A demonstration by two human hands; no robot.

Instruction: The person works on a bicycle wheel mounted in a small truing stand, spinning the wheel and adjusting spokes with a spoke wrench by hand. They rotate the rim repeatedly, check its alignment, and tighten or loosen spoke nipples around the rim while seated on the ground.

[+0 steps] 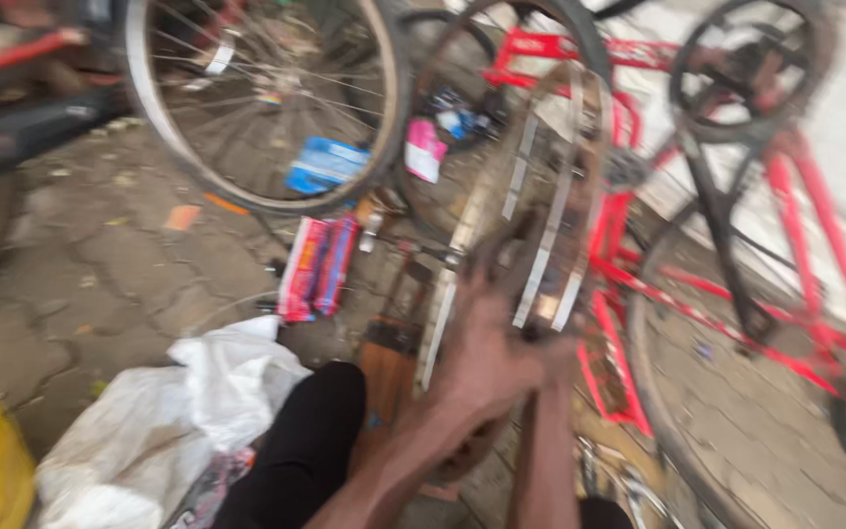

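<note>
Looking down from the head view, two bare forearms rise from the bottom edge and meet at a bare bicycle rim [540,196] held on edge over the paved ground [100,264]. The left hand [487,338] is wrapped around the lower arc of the rim, fingers closed on it; the right hand [552,345] lies just beside it against the same arc, but motion blur hides whether its fingers are closed or only resting there. The rim stands near the middle of the view, tilted slightly, in front of a red bicycle frame [795,206] that lies toward the right edge. A spoked wheel [266,98] leans at the top left, with a red packet [315,266] on the paving below it and a white plastic bag [188,402] near the bottom left corner. Judged from the grip, steady work calls for keeping the rim upright, both hands low, and turning it slowly so that the strips along it stay in sight.
</note>
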